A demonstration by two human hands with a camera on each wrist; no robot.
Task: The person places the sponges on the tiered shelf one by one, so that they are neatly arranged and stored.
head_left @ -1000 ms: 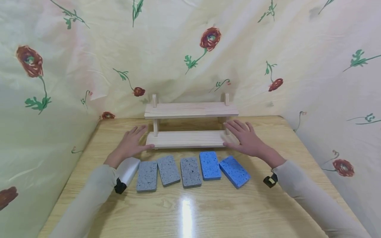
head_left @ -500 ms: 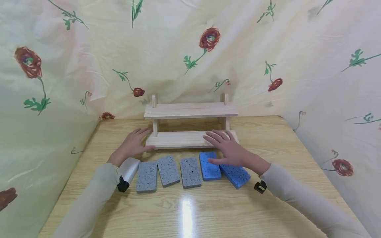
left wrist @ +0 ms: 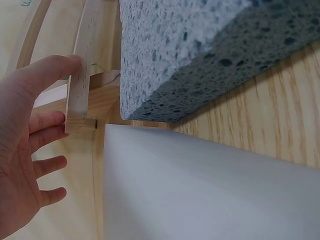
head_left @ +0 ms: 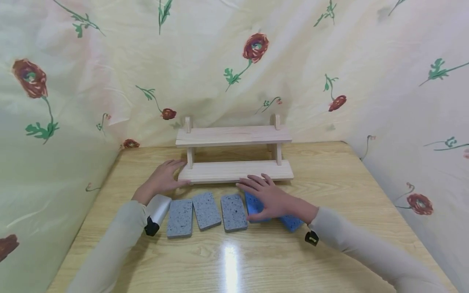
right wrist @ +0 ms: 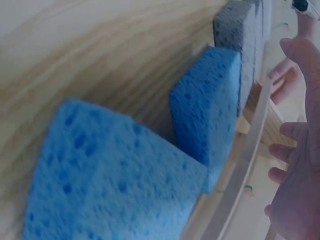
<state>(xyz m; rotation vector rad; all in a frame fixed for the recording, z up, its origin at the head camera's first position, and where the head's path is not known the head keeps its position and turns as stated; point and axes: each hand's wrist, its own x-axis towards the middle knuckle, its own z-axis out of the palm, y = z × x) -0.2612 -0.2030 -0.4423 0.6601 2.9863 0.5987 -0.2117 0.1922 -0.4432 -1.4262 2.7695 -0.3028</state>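
Right hand [head_left: 269, 199], fingers extended and holding nothing, had moved left above the blue sponges [head_left: 291, 223] fronting the shelf [head_left: 234, 171]; left hand [head_left: 161, 179] gripped its left end; wood table [head_left: 183, 264] below, floral cloth [head_left: 205, 61] behind

Left sleeve [head_left: 110, 246] at 8 o'clock, right sleeve [head_left: 362, 246] at 4, both pale, plain; black left block [head_left: 151, 227] and right block [head_left: 312, 238] by the cuffs, the latter pale-marked; left hand [head_left: 160, 180], right hand [head_left: 270, 200] bare

Head view faces down; wrist views (close) share the shelf [head_left: 227, 171].
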